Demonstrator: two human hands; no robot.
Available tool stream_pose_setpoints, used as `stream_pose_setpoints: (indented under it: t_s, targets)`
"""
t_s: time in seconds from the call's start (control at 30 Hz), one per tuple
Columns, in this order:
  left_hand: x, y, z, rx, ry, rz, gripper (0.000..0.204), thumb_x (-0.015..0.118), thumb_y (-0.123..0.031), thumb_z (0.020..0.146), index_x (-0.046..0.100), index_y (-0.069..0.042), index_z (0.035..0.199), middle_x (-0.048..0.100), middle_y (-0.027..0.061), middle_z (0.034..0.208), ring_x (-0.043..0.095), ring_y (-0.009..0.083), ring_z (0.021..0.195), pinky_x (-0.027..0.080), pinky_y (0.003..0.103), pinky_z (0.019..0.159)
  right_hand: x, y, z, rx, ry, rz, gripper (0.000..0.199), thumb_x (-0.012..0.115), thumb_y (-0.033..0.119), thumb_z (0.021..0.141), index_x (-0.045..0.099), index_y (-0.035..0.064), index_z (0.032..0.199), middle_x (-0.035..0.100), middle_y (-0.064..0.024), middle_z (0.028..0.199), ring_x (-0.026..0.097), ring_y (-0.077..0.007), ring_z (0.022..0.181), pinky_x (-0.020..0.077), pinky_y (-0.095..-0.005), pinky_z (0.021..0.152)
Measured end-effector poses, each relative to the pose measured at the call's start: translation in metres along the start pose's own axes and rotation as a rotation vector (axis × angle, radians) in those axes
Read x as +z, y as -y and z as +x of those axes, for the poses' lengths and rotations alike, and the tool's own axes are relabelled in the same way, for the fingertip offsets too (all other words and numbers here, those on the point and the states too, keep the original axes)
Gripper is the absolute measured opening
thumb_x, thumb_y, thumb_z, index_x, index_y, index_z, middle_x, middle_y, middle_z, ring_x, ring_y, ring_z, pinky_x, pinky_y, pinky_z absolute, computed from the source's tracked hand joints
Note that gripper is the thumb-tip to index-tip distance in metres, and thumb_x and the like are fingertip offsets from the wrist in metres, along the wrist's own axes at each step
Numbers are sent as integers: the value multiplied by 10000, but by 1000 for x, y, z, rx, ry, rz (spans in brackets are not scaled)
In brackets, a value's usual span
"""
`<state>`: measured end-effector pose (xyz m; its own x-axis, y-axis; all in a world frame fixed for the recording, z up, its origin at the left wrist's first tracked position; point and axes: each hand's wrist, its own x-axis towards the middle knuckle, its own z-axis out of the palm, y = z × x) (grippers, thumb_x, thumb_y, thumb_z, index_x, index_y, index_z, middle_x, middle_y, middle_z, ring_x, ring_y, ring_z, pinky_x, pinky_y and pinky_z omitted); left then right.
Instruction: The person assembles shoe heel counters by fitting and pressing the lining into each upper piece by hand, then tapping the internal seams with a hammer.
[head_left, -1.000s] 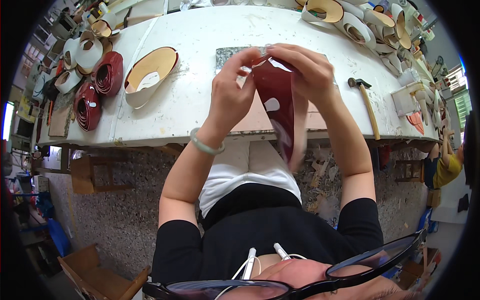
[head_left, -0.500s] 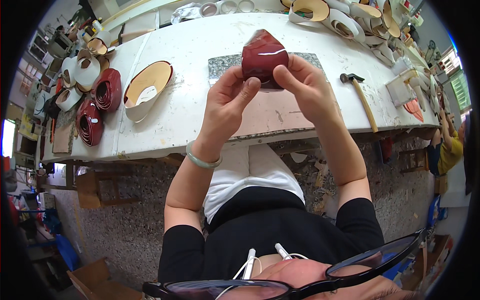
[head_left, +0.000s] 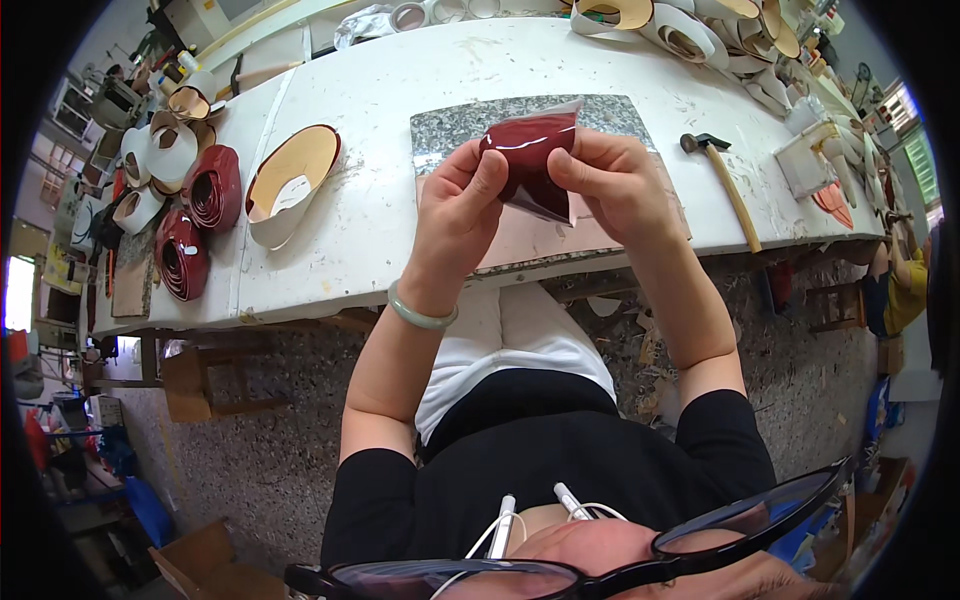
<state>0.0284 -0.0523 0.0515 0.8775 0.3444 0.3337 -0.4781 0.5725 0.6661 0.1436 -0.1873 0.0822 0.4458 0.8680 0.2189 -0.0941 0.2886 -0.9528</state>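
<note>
Both my hands hold a glossy dark red leather piece (head_left: 532, 150) above the work slab. My left hand (head_left: 462, 205) pinches its left edge, thumb on the near face. On the opposite edge my right hand (head_left: 610, 185) grips it the same way. The piece is bent, with a pointed corner hanging down and a pale edge along its top. Beneath lies a speckled stone slab (head_left: 450, 125), partly covered by a pinkish sheet (head_left: 520, 252). The fingers behind the leather are partly hidden.
A hammer (head_left: 730, 185) lies right of the slab. To the left are a tan-lined shoe upper (head_left: 290, 185) and two rolled dark red bundles (head_left: 181, 255). More pale uppers (head_left: 690, 35) pile up at the far right, near a clear plastic box (head_left: 805, 160). Another person (head_left: 905, 290) sits at the far right.
The red leather piece has been turned and lowered; its point now hangs downward instead of up. Both hands still grip it, and more of the stone slab shows behind.
</note>
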Motion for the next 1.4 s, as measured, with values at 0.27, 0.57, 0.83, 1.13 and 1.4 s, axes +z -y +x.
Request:
stream_pose_setpoints:
  t_s: [0.27,0.57,0.83,1.13,1.4]
  targets:
    - [-49,13,24,-28,-212,803,426,618,-246,950,541,-4,1292,635,80,1123,604,136,1020,506,285,852,-11,-50,22,-235,-134,-953,158,663,151,849,690,-4,863,666,-154,903,625,-304,830,490,-380,740]
    - [-62,26,-15,-69,-76,1267,419,629,-9,853,572,-47,1266,583,134,1235,602,216,1102,538,312,877,-44,-98,-9,-162,298,-890,441,599,206,922,499,63,1327,615,-181,1203,593,-323,1094,452,-395,945]
    - [-73,40,-27,130,-54,1393,451,591,50,809,560,-27,1252,567,137,1270,602,246,1001,505,298,787,-33,-102,-44,-186,394,-1335,670,509,504,921,451,-29,1322,513,-211,1320,438,-317,1296,340,-428,1075]
    - [-67,51,-20,229,-32,1684,394,615,-41,836,582,-10,1228,606,135,1213,608,276,971,497,362,831,-40,-100,-73,-158,355,-1335,769,459,520,938,232,35,1490,293,-143,1529,232,-256,1437,220,-439,1165]
    - [-49,53,-6,392,-42,1967,350,664,-200,885,613,-22,1182,668,142,1060,633,281,991,496,341,856,-34,-93,-67,-193,163,-1476,578,539,432,918,461,73,1364,466,-121,1397,413,-254,1313,352,-409,1061]
